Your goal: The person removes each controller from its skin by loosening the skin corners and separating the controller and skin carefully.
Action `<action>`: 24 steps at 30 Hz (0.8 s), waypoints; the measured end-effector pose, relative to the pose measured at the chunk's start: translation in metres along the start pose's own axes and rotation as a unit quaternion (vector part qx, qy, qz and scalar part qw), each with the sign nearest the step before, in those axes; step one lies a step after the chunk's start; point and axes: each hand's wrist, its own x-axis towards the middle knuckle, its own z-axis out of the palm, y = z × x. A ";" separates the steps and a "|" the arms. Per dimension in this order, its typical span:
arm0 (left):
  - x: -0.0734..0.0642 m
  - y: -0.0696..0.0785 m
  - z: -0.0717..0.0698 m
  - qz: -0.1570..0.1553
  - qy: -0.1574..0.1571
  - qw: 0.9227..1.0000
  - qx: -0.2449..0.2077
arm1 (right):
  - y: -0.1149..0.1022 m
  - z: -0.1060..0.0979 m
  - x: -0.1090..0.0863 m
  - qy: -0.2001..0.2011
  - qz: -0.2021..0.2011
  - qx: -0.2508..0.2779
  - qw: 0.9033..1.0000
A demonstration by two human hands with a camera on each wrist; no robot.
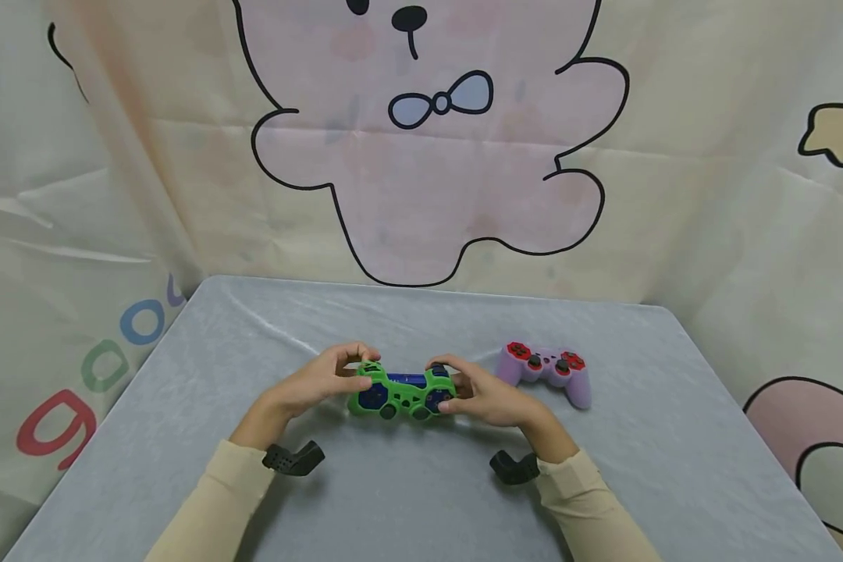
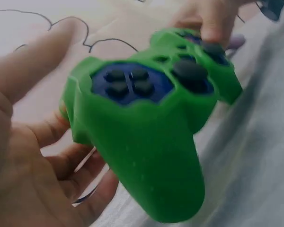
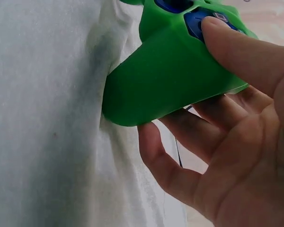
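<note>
A blue game controller (image 1: 407,381) in a green cover is held between both hands over the middle of the table, buttons and sticks facing up. My left hand (image 1: 314,382) grips its left end. In the left wrist view, the fingers (image 2: 83,161) curl behind and below the cover while the thumb stands raised beside the direction buttons. My right hand (image 1: 495,398) holds the other end. Its thumb (image 3: 222,35) presses on the button face in the right wrist view, with the other fingers bent under the grip. The far fingertips are hidden behind the controller.
A purple controller (image 1: 546,371) with red button areas lies to the right, just beyond my right hand. Pale grey cloth covers the table (image 1: 407,499). Printed curtains (image 1: 435,195) hang behind it and along both sides.
</note>
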 end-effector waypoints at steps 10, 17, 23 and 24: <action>0.003 0.002 0.005 0.078 0.041 0.994 0.059 | 0.004 -0.002 0.000 0.006 -0.008 0.002 1.000; 0.003 0.002 0.006 0.084 0.072 0.991 0.070 | 0.002 -0.003 0.000 0.009 -0.004 0.015 1.000; 0.001 -0.004 -0.001 0.088 0.060 0.992 0.072 | 0.002 -0.003 0.001 0.009 -0.008 0.006 1.000; 0.001 -0.005 -0.004 0.089 0.054 0.992 0.076 | 0.002 -0.003 0.001 0.008 -0.006 0.004 1.000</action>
